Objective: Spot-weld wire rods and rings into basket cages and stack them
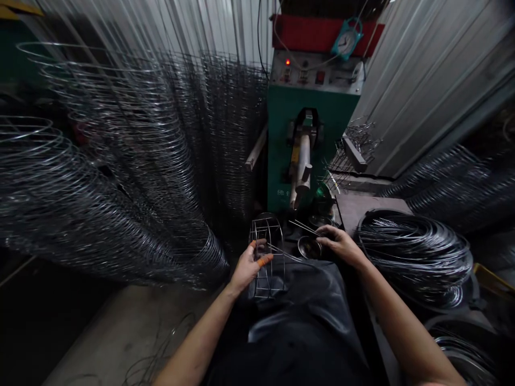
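My left hand (pixel 248 269), with orange covers on its thumb and a finger, is closed around the side of a small cage-like wire frame (pixel 277 268). The frame stands over my lap, which a dark shiny apron (pixel 306 300) covers. Thin straight wires (pixel 304 227) stick out leftward from my right hand (pixel 341 246), pinched between thumb and fingers. A small round metal bowl (pixel 309 247) sits just below those wires; what lies in it is too dark to make out. More thin wires cross from the frame toward the apron beside my left hand.
Ahead stands a green machine (pixel 277 145) with a metal arm (pixel 303 166), a lit red lamp and a teal clock (pixel 346 40). Tall stacks of wire rings (pixel 161 139) crowd the left. Coiled wire (pixel 414 252) lies at right, near a bench top (pixel 372 206).
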Tool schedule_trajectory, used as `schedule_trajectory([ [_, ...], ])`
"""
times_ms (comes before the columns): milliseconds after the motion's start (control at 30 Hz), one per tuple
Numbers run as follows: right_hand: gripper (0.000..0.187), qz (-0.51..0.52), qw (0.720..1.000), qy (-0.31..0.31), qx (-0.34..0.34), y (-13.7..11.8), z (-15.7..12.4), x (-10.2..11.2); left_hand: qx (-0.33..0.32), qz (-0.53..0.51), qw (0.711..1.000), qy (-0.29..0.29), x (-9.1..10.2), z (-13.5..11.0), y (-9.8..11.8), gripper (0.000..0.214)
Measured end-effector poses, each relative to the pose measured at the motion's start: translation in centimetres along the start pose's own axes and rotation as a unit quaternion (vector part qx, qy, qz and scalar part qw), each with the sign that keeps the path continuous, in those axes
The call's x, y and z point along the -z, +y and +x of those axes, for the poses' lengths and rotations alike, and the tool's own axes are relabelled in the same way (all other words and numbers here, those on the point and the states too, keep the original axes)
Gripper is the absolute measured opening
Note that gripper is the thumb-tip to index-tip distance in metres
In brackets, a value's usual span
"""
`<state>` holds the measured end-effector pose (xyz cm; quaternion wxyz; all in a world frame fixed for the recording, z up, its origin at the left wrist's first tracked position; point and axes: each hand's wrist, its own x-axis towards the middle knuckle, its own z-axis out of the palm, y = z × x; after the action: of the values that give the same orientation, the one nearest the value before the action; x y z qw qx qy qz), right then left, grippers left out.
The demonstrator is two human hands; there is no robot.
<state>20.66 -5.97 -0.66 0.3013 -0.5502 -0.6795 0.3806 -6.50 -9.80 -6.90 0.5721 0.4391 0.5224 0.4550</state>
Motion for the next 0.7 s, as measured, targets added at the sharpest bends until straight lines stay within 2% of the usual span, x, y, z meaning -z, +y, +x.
schedule_trajectory([
  [133,0.025,0.018,0.998,0.052,0.002,0.5,0.4,-0.3,-0.011,0.012,1.000,-0.020,0.6,-0.6,-0.5,0.040],
  [267,0.024,0.022,0.995,0.099,0.013,1.2,0.8,-0.5,0.015,-0.007,1.000,0.024,0.6,-0.2,-0.6,0.036],
  [367,0.023,-0.016,0.996,0.076,0.032,2.0,1.1,-0.6,0.037,-0.048,0.997,0.055,0.0,1.1,0.0,0.036],
  [433,0.020,-0.057,0.995,0.073,0.044,2.6,1.4,-0.7,0.036,-0.064,0.996,0.054,-0.6,2.3,0.5,0.035],
  [567,0.018,-0.122,0.983,0.114,0.080,4.0,1.9,-0.6,0.024,-0.065,0.997,0.034,-2.0,4.7,1.6,0.034],
  [700,0.021,-0.114,0.977,0.140,0.112,4.6,2.8,-0.3,0.023,-0.083,0.996,0.014,-3.1,6.5,2.2,0.037],
])
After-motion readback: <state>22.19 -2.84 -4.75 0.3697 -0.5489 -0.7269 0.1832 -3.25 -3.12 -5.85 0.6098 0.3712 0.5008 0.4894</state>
